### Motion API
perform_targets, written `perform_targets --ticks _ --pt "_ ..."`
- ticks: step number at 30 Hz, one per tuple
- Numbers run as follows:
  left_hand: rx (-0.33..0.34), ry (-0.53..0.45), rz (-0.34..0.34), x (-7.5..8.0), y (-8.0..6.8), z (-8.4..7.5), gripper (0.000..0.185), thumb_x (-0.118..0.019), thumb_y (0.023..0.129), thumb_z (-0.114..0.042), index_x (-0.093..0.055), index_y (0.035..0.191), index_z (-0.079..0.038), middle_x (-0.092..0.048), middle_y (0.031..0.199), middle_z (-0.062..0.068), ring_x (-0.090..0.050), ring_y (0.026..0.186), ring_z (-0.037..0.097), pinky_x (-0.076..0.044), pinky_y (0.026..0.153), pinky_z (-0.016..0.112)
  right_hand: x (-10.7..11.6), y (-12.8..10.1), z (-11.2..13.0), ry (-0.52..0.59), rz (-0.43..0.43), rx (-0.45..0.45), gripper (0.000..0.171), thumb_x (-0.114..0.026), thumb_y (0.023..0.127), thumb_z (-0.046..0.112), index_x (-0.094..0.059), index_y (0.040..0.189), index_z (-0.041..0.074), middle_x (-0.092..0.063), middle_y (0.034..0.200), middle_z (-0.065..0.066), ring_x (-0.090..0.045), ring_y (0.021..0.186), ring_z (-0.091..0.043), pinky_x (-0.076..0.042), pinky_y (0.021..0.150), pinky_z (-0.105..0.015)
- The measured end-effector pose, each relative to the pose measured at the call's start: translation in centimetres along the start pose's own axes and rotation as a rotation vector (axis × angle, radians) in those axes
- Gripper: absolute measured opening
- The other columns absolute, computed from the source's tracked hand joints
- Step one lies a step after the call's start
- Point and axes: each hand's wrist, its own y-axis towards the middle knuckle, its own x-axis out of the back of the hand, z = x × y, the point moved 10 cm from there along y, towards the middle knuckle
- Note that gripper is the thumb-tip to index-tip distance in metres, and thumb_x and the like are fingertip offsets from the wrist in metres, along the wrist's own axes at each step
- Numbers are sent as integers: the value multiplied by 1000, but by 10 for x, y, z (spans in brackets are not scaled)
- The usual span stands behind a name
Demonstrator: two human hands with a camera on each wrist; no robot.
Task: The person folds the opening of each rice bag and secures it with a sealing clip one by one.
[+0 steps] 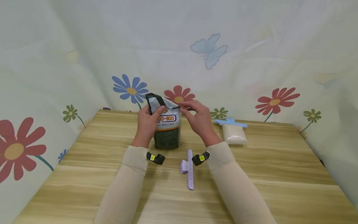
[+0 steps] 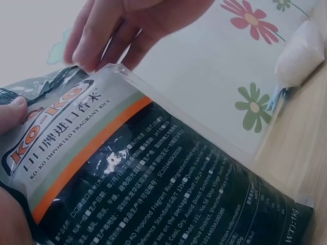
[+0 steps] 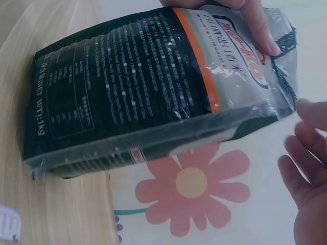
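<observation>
I am gripping the upright rice bag (image 1: 167, 126) at centre frame with my left hand (image 1: 147, 124), thumb across its front, while my right hand (image 1: 199, 119) is seemingly touching its top corner with loose fingers.

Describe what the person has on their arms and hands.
Both arms wear close-fitting cream sleeves that run down to the wrists. The left hand and right hand are bare: no gloves or rings show. At each wrist sits a small black device, the left one and the right one, each with a yellow mark.
</observation>
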Motion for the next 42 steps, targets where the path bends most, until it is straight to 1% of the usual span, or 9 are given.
perform_targets --ticks 4,13,20,23,26,29,31,37,42 --pt "9 3 4 0 -1 1 33 -72 86 -36 -67 102 -7 -69 89 2 -68 80 11 -55 71 26 11 -9 2 19 -14 29 21 -73 87 20 -72 107 12 -69 103 -4 -63 98 -19 -54 86 -38" --pt "-2 -9 12 0 2 2 33 -73 86 -35 -66 102 -7 -69 89 1 -67 80 11 -54 71 26 6 -33 -3 58 156 -22 22 -73 87 21 -72 108 13 -69 109 -1 -64 97 -21 -52 88 -38" --pt "-13 -15 25 -1 2 1 32 -72 87 -35 -66 102 -8 -69 89 -1 -67 80 10 -54 71 25 3 -43 -6 105 185 -11 20 -73 87 16 -72 106 9 -70 110 -5 -65 99 -25 -52 89 -43" --pt "-14 -27 19 0 2 2 30 -72 87 -33 -66 101 -7 -68 87 -1 -67 79 10 -54 71 24 0 -46 -10 107 220 -32 19 -73 87 16 -73 105 12 -70 108 -4 -64 99 -25 -53 89 -42" --pt "7 -23 18 0 2 5 31 -73 87 -33 -66 102 -7 -69 87 -1 -67 78 10 -54 71 24 -5 -51 -16 92 289 -71 18 -73 87 18 -73 104 15 -70 107 -1 -65 100 -23 -52 90 -41" --pt "36 -7 24 -1 1 9 35 -73 86 -36 -67 104 -7 -69 89 0 -67 79 10 -54 72 25 -15 -58 -20 67 393 -101 19 -73 87 20 -73 105 16 -71 105 3 -65 99 -19 -52 91 -39" --pt "40 0 29 -1 0 10 37 -73 86 -38 -66 105 -7 -69 91 1 -67 80 11 -54 72 25 -23 -63 -21 68 472 -111 20 -73 87 21 -73 105 14 -71 103 5 -65 98 -18 -52 91 -42" --pt "20 -9 27 0 1 8 35 -72 87 -36 -66 105 -7 -69 91 3 -67 80 11 -55 72 26 -45 -75 -24 120 688 -157 19 -72 87 16 -73 105 13 -71 104 2 -63 103 -26 -49 93 -51" --pt "2 -9 34 -1 1 4 33 -69 90 -34 -65 106 -6 -68 90 2 -67 78 9 -54 71 25 -56 -82 -25 104 788 -171 19 -73 84 8 -74 101 17 -70 107 5 -62 106 -19 -47 98 -49"
